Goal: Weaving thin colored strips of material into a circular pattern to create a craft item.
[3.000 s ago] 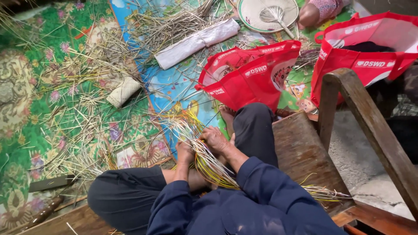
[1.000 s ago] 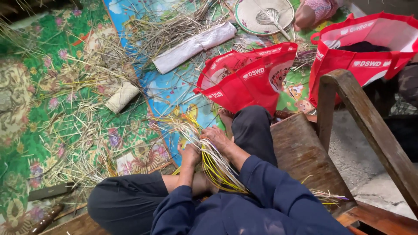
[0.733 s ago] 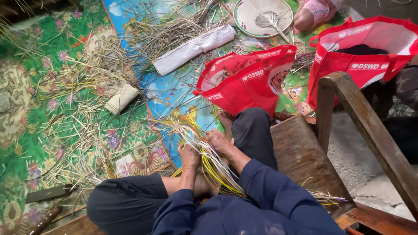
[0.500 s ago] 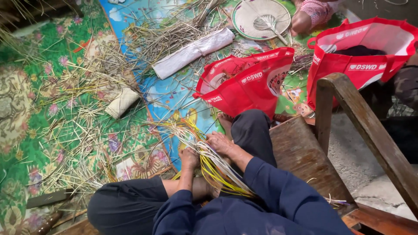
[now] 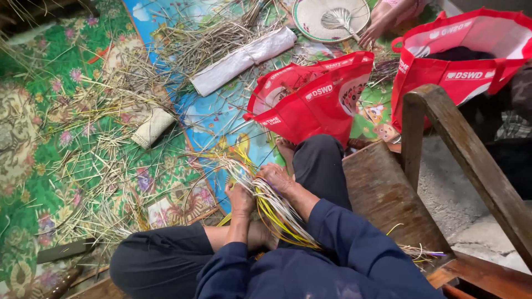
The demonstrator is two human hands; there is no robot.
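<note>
Straw bundle (image 5: 271,207), pale and yellow strips, lies across the person's lap, its loose ends fanning out past the knee toward the red bag (image 5: 310,102). Left hand (image 5: 241,194) fingers are clenched around the strands on the bundle's near side; right hand (image 5: 275,176) fingers pinch strips on the bag side. If either grip slackens, the springy strips could splay apart, and a sharp bend could crease or snap one.
</note>
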